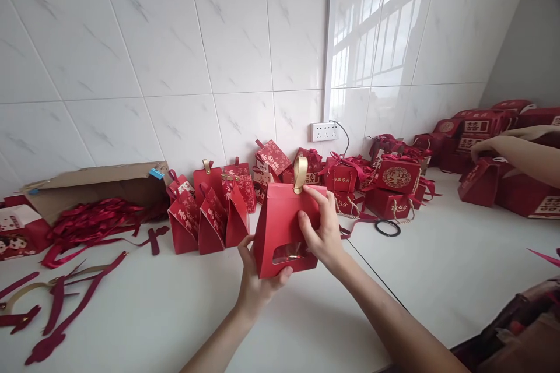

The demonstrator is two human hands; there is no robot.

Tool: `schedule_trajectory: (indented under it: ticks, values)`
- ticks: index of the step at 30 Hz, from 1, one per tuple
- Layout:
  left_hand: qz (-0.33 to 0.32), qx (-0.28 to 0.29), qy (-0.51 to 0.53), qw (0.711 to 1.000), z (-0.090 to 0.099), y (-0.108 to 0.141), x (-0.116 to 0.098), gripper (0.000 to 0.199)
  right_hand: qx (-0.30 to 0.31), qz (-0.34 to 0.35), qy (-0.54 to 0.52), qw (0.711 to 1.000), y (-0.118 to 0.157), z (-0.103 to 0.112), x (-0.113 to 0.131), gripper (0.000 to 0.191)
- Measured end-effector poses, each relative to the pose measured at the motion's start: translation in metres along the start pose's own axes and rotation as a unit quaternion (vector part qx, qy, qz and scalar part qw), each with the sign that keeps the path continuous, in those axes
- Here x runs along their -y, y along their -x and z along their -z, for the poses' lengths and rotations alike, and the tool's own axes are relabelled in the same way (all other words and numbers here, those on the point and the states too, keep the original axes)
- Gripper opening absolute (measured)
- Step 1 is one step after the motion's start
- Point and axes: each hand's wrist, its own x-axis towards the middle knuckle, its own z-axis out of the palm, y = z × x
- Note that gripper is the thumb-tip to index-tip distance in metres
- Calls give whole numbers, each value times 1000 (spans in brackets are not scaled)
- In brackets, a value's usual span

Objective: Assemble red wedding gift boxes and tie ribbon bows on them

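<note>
A plain red box point(280, 215) with a slanted shape, a gold loop point(300, 173) on top and a clear window near its base is held above the white table. My left hand point(259, 274) grips its lower left corner, with the thumb under the bottom edge. My right hand point(321, 230) is at its upper right, the index fingertip beside the base of the loop and the thumb on the front face. Behind it to the left stand several red patterned boxes point(184, 221) with strap loops.
An open cardboard box point(100, 178) with dark red ribbons point(94, 221) lies left. Loose straps point(83, 303) are at front left. Stacked red boxes point(396, 178), a black ring point(387, 228) and a cable are right. Another person's hand point(499, 145) touches a red box far right.
</note>
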Motion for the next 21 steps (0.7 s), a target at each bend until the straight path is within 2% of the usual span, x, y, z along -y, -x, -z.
schedule_trajectory:
  ticks: [5,10,12,14,16,17,19,21]
  values:
    - [14,15,32,999,1,-2,0,67,28,-36,-114,992,2,0,-1,68]
    - [37,8,60,997,4,-1,6,67,62,-90,-217,970,1,1,2,65]
    - [34,-9,66,997,5,-3,8,68,55,-121,-249,959,-1,2,3,61]
    - [17,-34,81,996,7,-7,8,70,42,-179,-288,940,-4,2,0,56]
    - [-5,-50,119,992,10,-12,6,69,31,-276,-328,903,-7,1,-5,54]
    - [-12,-52,138,989,13,-14,4,67,30,-335,-347,875,-9,0,-8,53]
    - [-14,-59,154,986,18,-18,0,59,55,-448,-386,804,-10,-4,-14,44]
    - [-10,-79,137,987,23,-20,-3,47,100,-533,-423,726,-9,-9,-19,26]
